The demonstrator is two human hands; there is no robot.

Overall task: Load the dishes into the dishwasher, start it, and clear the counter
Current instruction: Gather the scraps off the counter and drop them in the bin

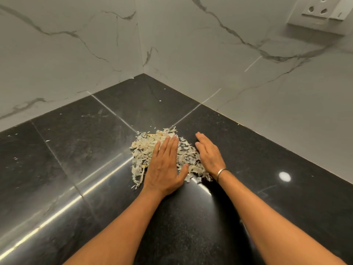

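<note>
A heap of pale, dry vegetable peelings [145, 150] lies on the black stone counter [76, 153], near the corner where two marble walls meet. My left hand [166, 165] lies flat on top of the heap, fingers straight and together, thumb spread to the right. My right hand [209, 153] stands on its edge against the heap's right side, fingers straight, with a thin metal bangle on the wrist. Neither hand holds anything. No dishes or dishwasher are in view.
Small stray flakes [47, 140] are scattered over the counter to the left and toward the back corner. White marble walls [248, 83] close off the counter at the back and right. A white wall socket [317, 12] sits high on the right wall.
</note>
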